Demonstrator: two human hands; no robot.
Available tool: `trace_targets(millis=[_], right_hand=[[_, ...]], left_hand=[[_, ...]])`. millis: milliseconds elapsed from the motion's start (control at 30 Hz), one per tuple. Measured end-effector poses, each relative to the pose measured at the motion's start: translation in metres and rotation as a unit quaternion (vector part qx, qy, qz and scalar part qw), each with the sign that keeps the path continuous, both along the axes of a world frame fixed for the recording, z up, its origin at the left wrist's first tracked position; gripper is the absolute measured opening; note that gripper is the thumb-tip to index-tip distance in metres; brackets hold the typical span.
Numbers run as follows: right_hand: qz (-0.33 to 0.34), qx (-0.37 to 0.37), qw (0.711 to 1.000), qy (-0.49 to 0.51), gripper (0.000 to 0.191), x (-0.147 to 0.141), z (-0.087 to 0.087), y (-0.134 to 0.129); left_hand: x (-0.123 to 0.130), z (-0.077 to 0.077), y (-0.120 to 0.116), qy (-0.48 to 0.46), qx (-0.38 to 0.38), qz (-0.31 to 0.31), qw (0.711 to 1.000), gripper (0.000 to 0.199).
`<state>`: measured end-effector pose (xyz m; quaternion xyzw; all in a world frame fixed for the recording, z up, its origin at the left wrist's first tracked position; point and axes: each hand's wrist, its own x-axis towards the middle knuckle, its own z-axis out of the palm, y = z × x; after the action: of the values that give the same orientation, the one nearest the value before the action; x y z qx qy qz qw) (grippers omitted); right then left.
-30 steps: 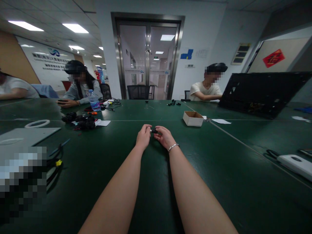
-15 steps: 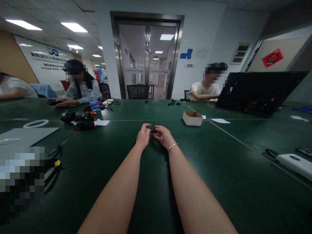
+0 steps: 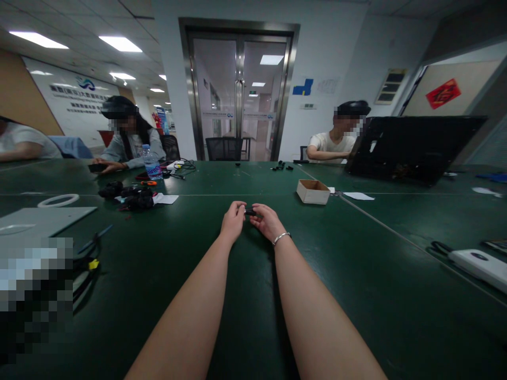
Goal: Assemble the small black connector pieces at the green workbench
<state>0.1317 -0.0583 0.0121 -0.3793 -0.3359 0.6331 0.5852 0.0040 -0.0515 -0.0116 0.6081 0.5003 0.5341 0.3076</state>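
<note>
Between my hands is a small dark object (image 3: 249, 211) with a bright bit at its left end; its kind is too small to make out. The fingertips of my left hand (image 3: 233, 217) pinch that left end. My right hand (image 3: 267, 219), with a silver bangle on its wrist, has its fingers closed on the right part. Both forearms reach forward over the green table (image 3: 253, 295). Fingers cover much of the object.
An open cardboard box (image 3: 312, 192) stands ahead to the right. Black bundled items (image 3: 130, 195) and a water bottle (image 3: 151, 162) are to the left. A large black panel (image 3: 415, 150) tilts before a co-worker (image 3: 330, 142). A white device (image 3: 479, 266) lies at right.
My hands have hardly moved, both still at the small dark object. Across the table, the black panel has shifted slightly left, and the left co-worker's hands hold a dark item in a changed pose.
</note>
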Motion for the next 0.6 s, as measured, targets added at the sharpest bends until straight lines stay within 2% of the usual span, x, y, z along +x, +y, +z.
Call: trace_targets(millis=[300, 433, 600], right_hand=[[-0.015, -0.016, 1.000, 0.016, 0.009, 0.001, 0.000, 0.001], [-0.028, -0.022, 0.999, 0.021, 0.015, 0.000, -0.001, 0.003], [-0.046, -0.026, 0.999, 0.011, 0.027, 0.000, 0.000, 0.004]], left_hand=[[0.000, 0.000, 0.000, 0.044, 0.016, -0.021, 0.999, 0.023], [0.000, 0.005, -0.006, 0.122, 0.038, -0.013, 0.992, 0.026], [-0.001, 0.018, -0.019, 0.233, 0.127, -0.004, 0.964, 0.028]])
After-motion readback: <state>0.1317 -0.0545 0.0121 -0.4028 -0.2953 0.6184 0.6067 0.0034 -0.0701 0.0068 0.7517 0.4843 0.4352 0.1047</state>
